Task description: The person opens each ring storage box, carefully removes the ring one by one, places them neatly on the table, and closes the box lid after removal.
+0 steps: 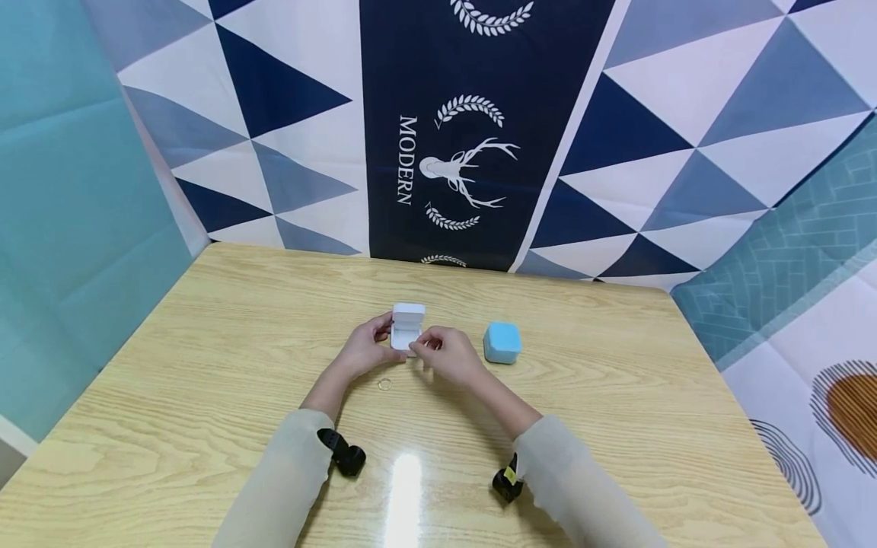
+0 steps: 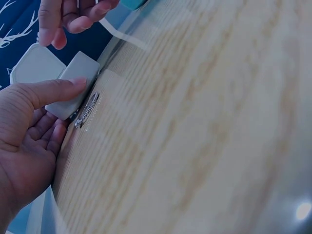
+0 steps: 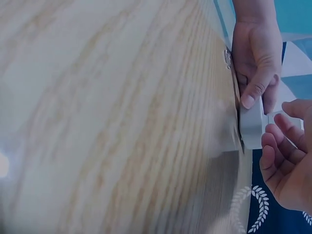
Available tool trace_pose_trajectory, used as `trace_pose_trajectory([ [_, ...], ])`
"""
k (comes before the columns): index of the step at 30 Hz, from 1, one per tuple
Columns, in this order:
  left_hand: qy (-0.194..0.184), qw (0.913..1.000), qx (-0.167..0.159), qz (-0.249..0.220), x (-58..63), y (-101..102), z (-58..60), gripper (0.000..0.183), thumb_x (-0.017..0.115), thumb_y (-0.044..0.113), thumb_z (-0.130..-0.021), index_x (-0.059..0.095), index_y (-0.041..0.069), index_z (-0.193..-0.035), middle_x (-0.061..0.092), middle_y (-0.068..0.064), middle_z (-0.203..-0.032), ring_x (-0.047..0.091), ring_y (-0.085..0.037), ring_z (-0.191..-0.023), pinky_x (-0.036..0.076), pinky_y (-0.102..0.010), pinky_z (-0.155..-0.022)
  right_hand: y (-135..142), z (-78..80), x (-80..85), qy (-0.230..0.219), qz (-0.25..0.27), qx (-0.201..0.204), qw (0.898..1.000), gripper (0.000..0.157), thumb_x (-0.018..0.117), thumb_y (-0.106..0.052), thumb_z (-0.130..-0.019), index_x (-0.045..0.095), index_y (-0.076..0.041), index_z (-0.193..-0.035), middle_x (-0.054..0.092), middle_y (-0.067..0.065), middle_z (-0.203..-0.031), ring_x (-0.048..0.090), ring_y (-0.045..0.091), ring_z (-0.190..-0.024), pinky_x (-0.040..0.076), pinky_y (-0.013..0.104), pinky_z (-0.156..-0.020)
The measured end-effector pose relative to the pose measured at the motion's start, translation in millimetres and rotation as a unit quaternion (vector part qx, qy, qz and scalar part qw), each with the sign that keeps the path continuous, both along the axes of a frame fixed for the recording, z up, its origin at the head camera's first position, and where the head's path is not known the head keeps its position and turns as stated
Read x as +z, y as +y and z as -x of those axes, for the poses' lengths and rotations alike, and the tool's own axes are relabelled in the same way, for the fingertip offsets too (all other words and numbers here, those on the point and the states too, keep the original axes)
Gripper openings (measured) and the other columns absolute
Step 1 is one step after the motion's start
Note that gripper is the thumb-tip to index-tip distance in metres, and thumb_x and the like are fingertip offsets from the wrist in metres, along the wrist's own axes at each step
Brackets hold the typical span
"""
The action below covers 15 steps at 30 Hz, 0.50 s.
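Note:
My left hand (image 1: pixel 368 348) grips a small white ring box (image 1: pixel 407 342) on the table, thumb along its front and fingers behind its side. The box's lid (image 2: pixel 38 64) stands raised. My right hand (image 1: pixel 448 355) is over the box's right front edge, its fingers (image 3: pixel 279 141) loosely bent and thumb apart from them. Nothing shows between them. A silvery ring set with small stones (image 2: pixel 87 110) lies on the wood, just in front of the box and near my left wrist.
A light blue rounded box (image 1: pixel 502 342) stands to the right of my right hand. The wood-grain table (image 1: pixel 589 426) ends at a patterned cloth backdrop (image 1: pixel 452 175) behind. Light glares off the tabletop between my forearms.

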<state>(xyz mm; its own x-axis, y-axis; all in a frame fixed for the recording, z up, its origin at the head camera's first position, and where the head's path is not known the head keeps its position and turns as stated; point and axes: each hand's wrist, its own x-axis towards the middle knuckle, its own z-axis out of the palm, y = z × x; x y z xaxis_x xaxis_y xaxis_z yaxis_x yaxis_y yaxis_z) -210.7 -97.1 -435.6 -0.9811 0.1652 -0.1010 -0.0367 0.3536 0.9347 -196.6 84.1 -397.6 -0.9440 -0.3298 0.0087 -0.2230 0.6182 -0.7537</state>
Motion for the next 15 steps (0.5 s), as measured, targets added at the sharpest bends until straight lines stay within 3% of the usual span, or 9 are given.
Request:
trace_pose_trajectory([
  [15,-0.003,1.0000,0.001,-0.003,-1.0,-0.3,1.1,0.084,0.079,0.005,-0.071,0.037,0.008,-0.144,0.051,-0.011,-0.136,0.048,-0.026,-0.123,0.038,-0.039,-0.106,5.1,9.8,3.2,-0.023,0.079,-0.096,0.992,0.029,0.065,-0.032,-0.088,0.066,-0.010,-0.105,0.063,0.005,-0.090,0.057,0.015,-0.081,0.046,0.023,-0.069],
])
